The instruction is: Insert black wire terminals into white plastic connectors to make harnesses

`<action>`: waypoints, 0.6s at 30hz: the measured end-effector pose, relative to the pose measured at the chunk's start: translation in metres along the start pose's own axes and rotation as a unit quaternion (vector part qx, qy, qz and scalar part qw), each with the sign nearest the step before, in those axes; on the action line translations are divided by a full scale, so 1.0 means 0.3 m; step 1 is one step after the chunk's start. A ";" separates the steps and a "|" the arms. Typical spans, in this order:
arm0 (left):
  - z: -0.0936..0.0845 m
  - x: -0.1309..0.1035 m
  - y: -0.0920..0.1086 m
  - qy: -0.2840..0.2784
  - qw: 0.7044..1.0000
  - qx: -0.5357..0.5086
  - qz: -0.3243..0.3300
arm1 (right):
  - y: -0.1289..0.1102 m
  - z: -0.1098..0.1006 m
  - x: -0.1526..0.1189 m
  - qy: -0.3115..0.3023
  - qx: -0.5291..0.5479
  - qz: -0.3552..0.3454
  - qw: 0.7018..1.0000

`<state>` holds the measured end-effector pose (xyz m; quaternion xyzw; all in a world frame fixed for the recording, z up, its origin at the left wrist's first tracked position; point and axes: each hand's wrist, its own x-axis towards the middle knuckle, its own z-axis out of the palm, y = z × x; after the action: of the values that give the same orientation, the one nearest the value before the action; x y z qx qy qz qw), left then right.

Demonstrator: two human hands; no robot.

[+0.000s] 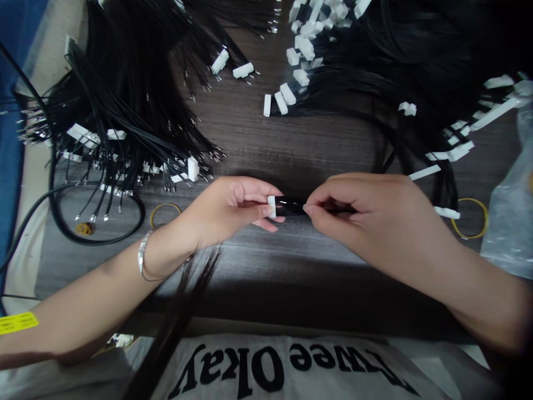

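At the middle of the view my left hand (245, 208) pinches a small white plastic connector (272, 206) between thumb and fingers. Black wires (291, 205) run out of the connector's right side. My right hand (358, 208) is closed on these wires a short way from the connector, thumb and forefinger pressed together. The wires' further run is hidden behind my right hand. Both hands are over the front part of the dark wood-grain table (250, 150).
Black wires (137, 83) with bare metal terminals and white connectors pile up at left. Another heap of connector-ended wires (375, 66) covers the back right. A yellow rubber band (470, 219) and a clear plastic bag (510, 211) lie at right. A thick black cable (52, 166) loops at left.
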<state>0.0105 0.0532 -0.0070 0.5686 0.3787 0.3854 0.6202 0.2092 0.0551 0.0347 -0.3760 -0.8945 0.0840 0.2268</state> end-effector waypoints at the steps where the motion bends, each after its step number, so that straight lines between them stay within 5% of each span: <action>1: 0.000 0.000 0.000 0.002 1.000 -0.004 0.000 | -0.005 0.000 -0.002 0.004 -0.003 -0.002 1.000; 18: -0.002 0.004 0.001 -0.014 1.000 0.003 -0.011 | 0.018 0.049 0.031 -0.051 0.062 0.052 0.995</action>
<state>0.0102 0.0545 -0.0068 0.5720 0.3773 0.3690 0.6279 0.2000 0.0658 0.0233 -0.4025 -0.8771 0.1698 0.1994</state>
